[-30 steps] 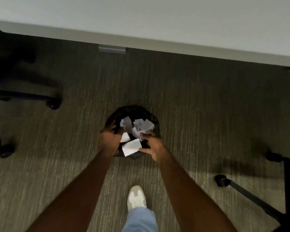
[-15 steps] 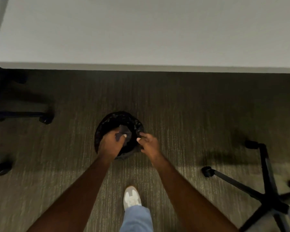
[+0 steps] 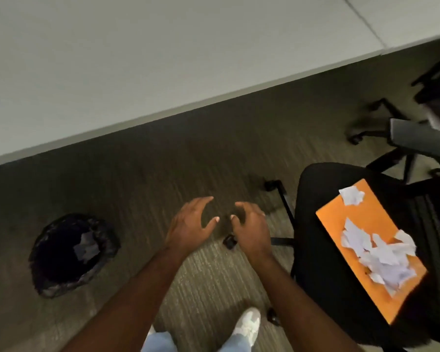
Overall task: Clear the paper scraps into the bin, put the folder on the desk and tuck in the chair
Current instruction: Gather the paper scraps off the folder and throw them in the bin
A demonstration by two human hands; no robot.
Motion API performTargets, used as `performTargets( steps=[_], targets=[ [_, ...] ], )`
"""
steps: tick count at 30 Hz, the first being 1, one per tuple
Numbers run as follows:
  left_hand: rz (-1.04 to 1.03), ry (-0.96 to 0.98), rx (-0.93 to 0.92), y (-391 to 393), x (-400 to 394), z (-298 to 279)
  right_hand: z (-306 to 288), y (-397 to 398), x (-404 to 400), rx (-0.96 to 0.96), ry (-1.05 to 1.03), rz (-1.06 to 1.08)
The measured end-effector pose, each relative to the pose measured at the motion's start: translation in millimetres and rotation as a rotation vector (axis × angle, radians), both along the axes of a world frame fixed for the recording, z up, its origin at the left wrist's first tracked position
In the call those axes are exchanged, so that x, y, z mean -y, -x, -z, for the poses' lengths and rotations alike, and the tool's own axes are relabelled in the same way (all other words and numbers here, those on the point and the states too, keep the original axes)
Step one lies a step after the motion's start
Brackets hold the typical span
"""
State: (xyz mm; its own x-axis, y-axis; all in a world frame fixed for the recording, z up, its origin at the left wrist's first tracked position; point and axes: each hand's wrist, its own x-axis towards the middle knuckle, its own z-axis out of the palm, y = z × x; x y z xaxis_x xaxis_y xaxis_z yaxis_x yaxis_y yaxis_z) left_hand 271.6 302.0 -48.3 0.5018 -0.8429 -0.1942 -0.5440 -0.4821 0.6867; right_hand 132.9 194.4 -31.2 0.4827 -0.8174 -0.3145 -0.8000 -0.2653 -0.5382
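Seen from above, looking down at grey striped carpet (image 3: 163,174) beside a pale desk (image 3: 137,59). Landmark for everything here: a black office chair (image 3: 323,240), pulled out from the desk at the right of the view.

Lying flat on the chair's seat, an orange folder (image 3: 341,224). Scattered on top of the folder, white paper scraps (image 3: 381,255), most heaped toward its nearer end, one crumpled piece alone at its far corner.

Well to the left of the chair, standing on the carpet, a round bin (image 3: 71,255) lined with a black bag, with a pale scrap or two dimly visible inside.

Between bin and chair, reaching forward over the carpet, two bare arms. Left hand (image 3: 191,224) open, fingers spread and curved, holding nothing. Right hand (image 3: 252,229) likewise open and empty, fingers loosely curled, closer to the chair, just short of its seat. Thumbs nearly facing each other, hands apart.

Below the hands, at the bottom edge, a white shoe (image 3: 247,326) and light blue trouser legs (image 3: 160,341).

Beyond the chair, at the far right, part of a second dark chair (image 3: 437,102) near the desk edge, blurred.
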Motion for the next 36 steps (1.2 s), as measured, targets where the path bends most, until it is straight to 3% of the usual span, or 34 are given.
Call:
performTargets(
  steps=[11, 17, 23, 28, 33, 36],
  targets=[
    [0.520, 0.055, 0.082, 207, 161, -45, -58, 260, 115, 0.027, 0.065, 0.530],
    [0.857, -0.096, 0.331, 310, 230, -29, -51, 381, 147, -0.210, 0.008, 0.508],
    [0.939, -0.236, 0.556, 350, 264, -3, -12, 407, 166, -0.302, -0.208, 0.422],
    [0.965, -0.262, 0.607, 353, 269, 19, 13, 405, 174, -0.265, -0.183, 0.302],
    [1.010, -0.182, 0.643, 348, 275, 26, 19, 402, 178, -0.418, -0.198, 0.276],
    [1.064, -0.117, 0.673, 343, 282, 29, 19, 401, 177, -0.434, -0.106, 0.285]
  ],
)
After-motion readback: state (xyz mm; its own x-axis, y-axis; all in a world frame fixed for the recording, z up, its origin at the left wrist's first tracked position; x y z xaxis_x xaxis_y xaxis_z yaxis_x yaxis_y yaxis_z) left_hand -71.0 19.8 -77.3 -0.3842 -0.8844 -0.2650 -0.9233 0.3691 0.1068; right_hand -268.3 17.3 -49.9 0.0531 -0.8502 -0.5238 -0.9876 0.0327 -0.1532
